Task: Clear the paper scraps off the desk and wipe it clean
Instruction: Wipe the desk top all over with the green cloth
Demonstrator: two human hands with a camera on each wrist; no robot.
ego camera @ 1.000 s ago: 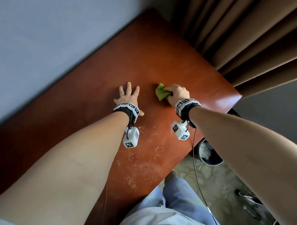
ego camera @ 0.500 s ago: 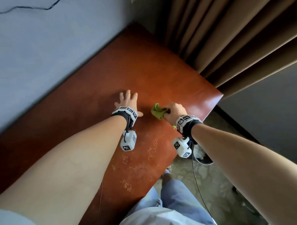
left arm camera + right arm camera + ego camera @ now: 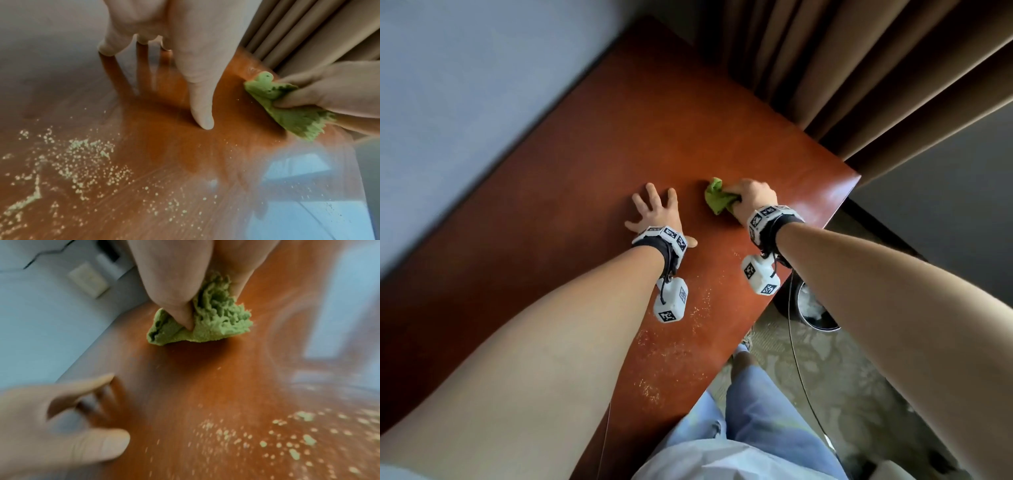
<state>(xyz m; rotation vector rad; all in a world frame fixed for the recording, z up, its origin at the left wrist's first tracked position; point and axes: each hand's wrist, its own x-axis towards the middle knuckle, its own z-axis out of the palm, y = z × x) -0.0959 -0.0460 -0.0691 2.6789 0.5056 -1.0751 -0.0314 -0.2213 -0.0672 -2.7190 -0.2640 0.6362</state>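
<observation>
The right hand (image 3: 755, 198) hides much of a crumpled, fuzzy green cloth (image 3: 717, 200), gripped in curled fingers and pressed on the glossy reddish-brown counter (image 3: 654, 137) near its right edge. The left hand (image 3: 655, 214) lies flat, fingers spread. Pale crumbs (image 3: 82, 155) speckle the nearer surface.

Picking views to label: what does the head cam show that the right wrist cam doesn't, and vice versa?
Head only: both forearms, the curtain, the bin on the floor beside the desk, the person's legs.
Right wrist only: a wall socket, and close texture of the pale crumbs.
Both: right hand gripping the green cloth on the desk, left hand spread flat.
</observation>
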